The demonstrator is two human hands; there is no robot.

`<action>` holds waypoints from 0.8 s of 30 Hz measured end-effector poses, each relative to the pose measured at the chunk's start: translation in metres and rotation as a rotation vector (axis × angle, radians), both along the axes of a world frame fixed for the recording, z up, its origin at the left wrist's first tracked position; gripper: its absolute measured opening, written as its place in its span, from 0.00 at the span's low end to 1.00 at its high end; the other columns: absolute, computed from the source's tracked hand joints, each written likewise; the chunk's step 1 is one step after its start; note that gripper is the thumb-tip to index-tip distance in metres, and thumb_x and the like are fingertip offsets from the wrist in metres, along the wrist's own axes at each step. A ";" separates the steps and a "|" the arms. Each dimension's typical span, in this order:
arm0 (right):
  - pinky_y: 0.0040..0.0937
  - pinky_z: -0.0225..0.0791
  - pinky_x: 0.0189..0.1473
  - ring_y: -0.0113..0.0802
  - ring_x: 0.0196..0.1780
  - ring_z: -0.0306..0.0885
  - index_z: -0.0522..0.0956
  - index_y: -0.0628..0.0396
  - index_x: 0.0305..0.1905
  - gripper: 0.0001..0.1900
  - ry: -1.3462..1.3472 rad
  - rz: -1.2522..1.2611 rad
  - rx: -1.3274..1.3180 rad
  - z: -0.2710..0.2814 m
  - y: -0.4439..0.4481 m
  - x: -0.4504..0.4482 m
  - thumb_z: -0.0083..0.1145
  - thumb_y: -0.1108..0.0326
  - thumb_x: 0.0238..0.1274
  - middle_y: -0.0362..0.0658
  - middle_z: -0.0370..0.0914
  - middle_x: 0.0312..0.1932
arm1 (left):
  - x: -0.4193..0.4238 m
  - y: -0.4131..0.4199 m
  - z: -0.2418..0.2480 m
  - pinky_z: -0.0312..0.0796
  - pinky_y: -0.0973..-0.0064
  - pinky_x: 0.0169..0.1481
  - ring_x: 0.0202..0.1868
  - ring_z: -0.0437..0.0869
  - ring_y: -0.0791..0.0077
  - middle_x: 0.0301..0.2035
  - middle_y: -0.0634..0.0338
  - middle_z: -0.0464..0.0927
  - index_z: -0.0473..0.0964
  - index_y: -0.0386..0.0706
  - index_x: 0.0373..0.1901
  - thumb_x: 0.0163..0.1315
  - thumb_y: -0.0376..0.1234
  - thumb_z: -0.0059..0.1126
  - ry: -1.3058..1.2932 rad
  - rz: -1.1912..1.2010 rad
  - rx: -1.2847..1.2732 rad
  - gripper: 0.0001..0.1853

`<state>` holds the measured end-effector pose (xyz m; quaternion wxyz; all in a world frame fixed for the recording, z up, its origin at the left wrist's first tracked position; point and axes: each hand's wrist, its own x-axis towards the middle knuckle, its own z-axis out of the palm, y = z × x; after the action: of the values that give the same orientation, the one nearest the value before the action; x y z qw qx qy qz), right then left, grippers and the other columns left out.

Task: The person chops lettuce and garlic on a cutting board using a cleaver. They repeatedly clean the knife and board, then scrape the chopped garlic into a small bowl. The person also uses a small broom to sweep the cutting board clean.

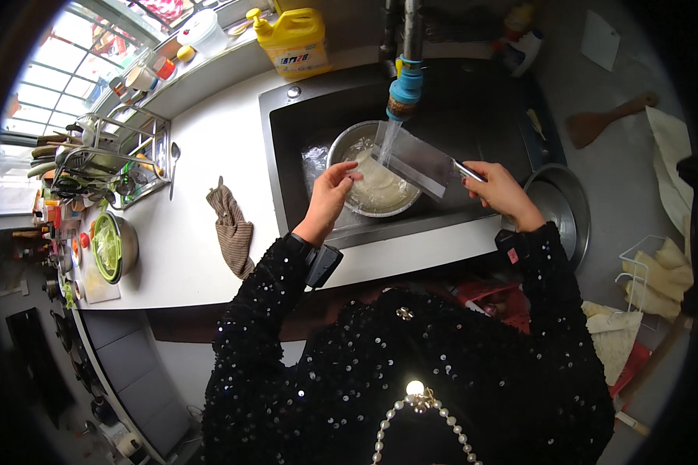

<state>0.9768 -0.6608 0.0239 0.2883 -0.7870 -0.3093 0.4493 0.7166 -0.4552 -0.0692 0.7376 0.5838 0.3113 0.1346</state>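
My right hand [494, 189] grips the handle of a metal cleaver [421, 160] over the dark sink [471, 128]. Water runs from a tap with a blue filter nozzle [405, 87] onto the blade. Below the blade, a round metal basin [342, 139] sits in the sink with cloudy, whitish water [378, 189] in it. My left hand [330, 197] is at the basin's left side, its fingers parted and bent toward the blade without touching it. I see nothing held in that hand.
A striped brown cloth [232, 232] lies on the white counter [221, 133] left of the sink. Beyond it stand a metal utensil rack [134, 151] and a green-rimmed bowl of cut vegetables [107, 247]. A yellow pump jug [295, 43] is behind the sink; metal basins [558, 203] are at right.
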 end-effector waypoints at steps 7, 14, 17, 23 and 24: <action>0.49 0.73 0.46 0.50 0.44 0.81 0.77 0.46 0.58 0.21 -0.603 0.265 0.113 -0.008 0.012 -0.088 0.55 0.65 0.58 0.50 0.81 0.43 | 0.028 -0.056 0.022 0.70 0.67 0.61 0.55 0.76 0.69 0.54 0.58 0.75 0.66 0.43 0.63 0.76 0.44 0.43 0.010 -0.211 -0.889 0.21; 0.32 0.72 0.48 0.30 0.43 0.78 0.79 0.59 0.49 0.13 0.250 0.182 0.608 -0.081 0.095 0.007 0.54 0.66 0.64 0.40 0.81 0.41 | 0.008 -0.044 0.016 0.78 0.65 0.53 0.43 0.84 0.60 0.41 0.49 0.80 0.72 0.31 0.45 0.75 0.36 0.36 -0.034 0.124 -0.905 0.17; 0.30 0.70 0.47 0.32 0.43 0.75 0.77 0.53 0.48 0.09 0.599 -0.139 0.707 -0.120 0.149 0.091 0.51 0.65 0.70 0.40 0.77 0.39 | -0.017 -0.042 0.022 0.79 0.70 0.45 0.34 0.84 0.65 0.32 0.53 0.79 0.72 0.34 0.40 0.75 0.39 0.39 -0.047 0.161 -0.809 0.17; 0.42 0.41 0.78 0.38 0.76 0.54 0.62 0.53 0.72 0.28 1.129 -0.540 0.757 -0.155 0.187 0.154 0.43 0.50 0.75 0.43 0.60 0.73 | -0.060 -0.051 0.035 0.76 0.78 0.24 0.22 0.79 0.78 0.26 0.63 0.77 0.71 0.41 0.34 0.73 0.42 0.49 -0.156 0.261 -0.863 0.14; 0.46 0.36 0.79 0.40 0.81 0.41 0.56 0.48 0.76 0.33 0.917 -0.465 0.683 -0.156 0.173 0.142 0.45 0.47 0.73 0.42 0.45 0.80 | -0.065 -0.049 0.033 0.75 0.79 0.25 0.23 0.79 0.78 0.28 0.62 0.77 0.72 0.40 0.40 0.72 0.41 0.50 -0.114 0.203 -0.710 0.13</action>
<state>1.1192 -0.4880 -0.1326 0.7180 -0.4237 -0.1003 0.5430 0.6514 -0.5042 -0.0361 0.8931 0.2495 0.3536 0.1231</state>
